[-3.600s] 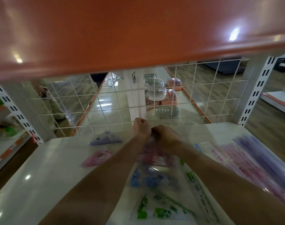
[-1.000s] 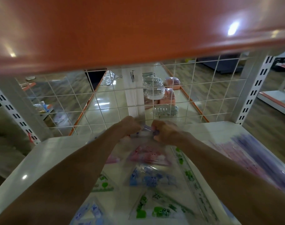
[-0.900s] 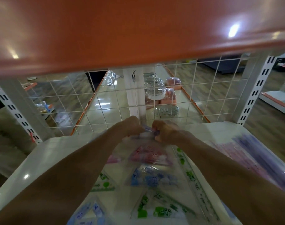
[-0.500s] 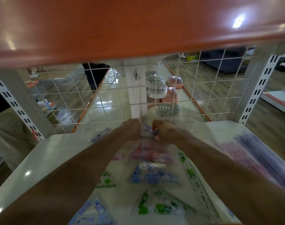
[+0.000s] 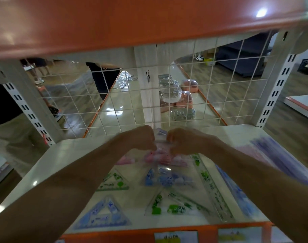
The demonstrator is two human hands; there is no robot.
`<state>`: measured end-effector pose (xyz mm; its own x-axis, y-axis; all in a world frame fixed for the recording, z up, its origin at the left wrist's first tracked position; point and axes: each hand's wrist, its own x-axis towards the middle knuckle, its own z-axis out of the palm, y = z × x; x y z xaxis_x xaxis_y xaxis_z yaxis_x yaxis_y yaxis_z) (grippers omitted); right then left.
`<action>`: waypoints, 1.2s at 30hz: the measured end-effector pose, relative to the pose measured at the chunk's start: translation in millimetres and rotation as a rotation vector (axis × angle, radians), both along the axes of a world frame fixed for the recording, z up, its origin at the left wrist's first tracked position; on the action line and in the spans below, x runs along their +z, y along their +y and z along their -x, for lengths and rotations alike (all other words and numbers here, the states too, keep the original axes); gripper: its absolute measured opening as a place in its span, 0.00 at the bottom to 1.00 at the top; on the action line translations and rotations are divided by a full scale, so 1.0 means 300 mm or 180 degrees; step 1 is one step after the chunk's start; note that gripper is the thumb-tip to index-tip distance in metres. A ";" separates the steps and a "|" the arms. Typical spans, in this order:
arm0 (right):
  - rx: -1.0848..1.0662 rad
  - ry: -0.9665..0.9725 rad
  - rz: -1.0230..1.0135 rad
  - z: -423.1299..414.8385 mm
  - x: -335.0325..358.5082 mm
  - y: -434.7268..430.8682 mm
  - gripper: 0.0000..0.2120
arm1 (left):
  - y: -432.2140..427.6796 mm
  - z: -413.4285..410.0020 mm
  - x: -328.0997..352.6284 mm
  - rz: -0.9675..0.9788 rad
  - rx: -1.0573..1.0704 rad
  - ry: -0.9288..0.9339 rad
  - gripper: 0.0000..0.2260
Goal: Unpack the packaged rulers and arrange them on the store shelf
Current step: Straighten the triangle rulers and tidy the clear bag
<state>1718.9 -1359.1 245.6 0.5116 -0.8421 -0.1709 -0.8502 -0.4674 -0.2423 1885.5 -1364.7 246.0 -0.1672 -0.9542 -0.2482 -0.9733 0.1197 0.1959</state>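
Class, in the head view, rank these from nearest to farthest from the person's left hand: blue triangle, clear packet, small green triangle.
1. The clear packet, held by the left hand.
2. The small green triangle, mid-shelf, left.
3. The blue triangle, front-left edge.

A shop aisle, seen at a display shelf [image 5: 62,155].
The white shelf has an orange front rail [image 5: 125,233] with price labels [image 5: 175,237], slotted uprights [image 5: 276,92] and a wire-grid back panel [image 5: 220,85]. Beyond it another shelf holds wrapped plastic wares [image 5: 172,95].
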 end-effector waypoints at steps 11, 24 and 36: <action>0.0072 0.0570 -0.0011 -0.061 -0.016 0.054 0.14 | 0.015 0.047 -0.009 -0.0682 0.0944 0.0862 0.10; 0.0006 0.0459 -0.0047 -0.064 -0.017 0.067 0.14 | -0.012 0.058 -0.040 -0.1045 0.1654 0.0974 0.15; -0.0135 -0.0369 -0.0094 -0.010 -0.057 0.071 0.12 | 0.075 0.017 0.014 -0.0438 0.0962 0.1474 0.07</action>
